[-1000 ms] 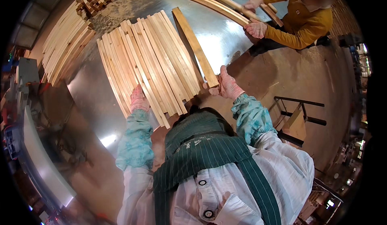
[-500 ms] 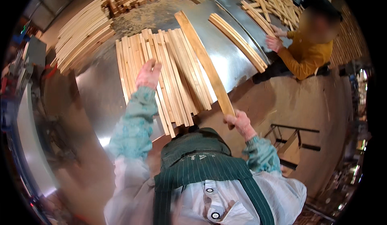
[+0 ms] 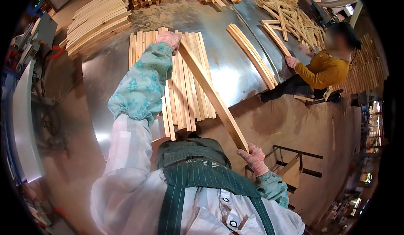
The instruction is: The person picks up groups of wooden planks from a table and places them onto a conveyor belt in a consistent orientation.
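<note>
We have one long wooden slat (image 3: 212,96) held at both ends. Our right hand (image 3: 253,158), in a pink glove, has its grip wrapped around the near end, down by our striped apron (image 3: 198,180). Our left hand (image 3: 169,38), gloved the same way with a teal patterned sleeve cover behind it, is stretched far forward, its grip resting on the slat's far end; we cannot tell how tightly it closes. The slat runs on a slant above a row of pale slats (image 3: 185,79) laid side by side on the desk (image 3: 229,62), a broad sheet-metal surface, shiny and dusted with sawdust.

Further out on the desk lies a second bundle of slats (image 3: 251,55), where another person in a mustard top (image 3: 322,71) sits at the far right edge with one hand on the wood. Stacks of cut timber (image 3: 99,20) line the far side. The floor (image 3: 294,125) is brown and dusty, with a dark metal frame (image 3: 296,161) standing to our right.
</note>
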Action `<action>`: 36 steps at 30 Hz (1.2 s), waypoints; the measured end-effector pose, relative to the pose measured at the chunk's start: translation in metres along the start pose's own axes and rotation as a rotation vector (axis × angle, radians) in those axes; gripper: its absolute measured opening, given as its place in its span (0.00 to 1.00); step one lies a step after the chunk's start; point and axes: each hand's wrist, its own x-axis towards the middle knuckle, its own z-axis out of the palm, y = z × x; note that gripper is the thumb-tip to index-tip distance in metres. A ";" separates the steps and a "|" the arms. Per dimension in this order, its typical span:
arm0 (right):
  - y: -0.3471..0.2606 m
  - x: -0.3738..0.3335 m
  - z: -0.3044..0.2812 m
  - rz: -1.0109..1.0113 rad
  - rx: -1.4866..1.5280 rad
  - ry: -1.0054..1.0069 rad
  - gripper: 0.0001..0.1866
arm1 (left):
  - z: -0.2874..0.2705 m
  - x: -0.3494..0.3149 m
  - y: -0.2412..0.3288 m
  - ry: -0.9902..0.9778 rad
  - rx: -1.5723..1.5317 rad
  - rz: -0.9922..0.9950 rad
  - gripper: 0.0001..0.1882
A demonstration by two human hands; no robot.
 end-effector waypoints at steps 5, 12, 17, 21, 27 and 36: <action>-0.023 -0.003 0.013 0.160 0.888 -0.235 0.13 | 0.004 -0.006 -0.029 -0.083 -0.881 0.214 0.13; -0.024 0.015 0.006 0.177 1.082 -0.064 0.10 | -0.136 -0.052 -0.071 0.602 0.016 0.180 0.18; 0.009 0.047 -0.026 0.172 1.016 0.161 0.13 | -0.303 -0.069 -0.207 1.339 0.486 -0.156 0.22; 0.037 0.106 -0.082 0.164 0.874 0.300 0.17 | -0.357 -0.113 -0.305 1.066 1.230 -0.182 0.13; 0.106 0.227 -0.195 0.202 0.681 0.355 0.17 | -0.208 -0.153 -0.247 0.992 0.287 -0.183 0.16; 0.200 0.332 -0.307 0.443 0.421 0.062 0.29 | -0.076 -0.067 -0.233 0.974 0.345 0.028 0.31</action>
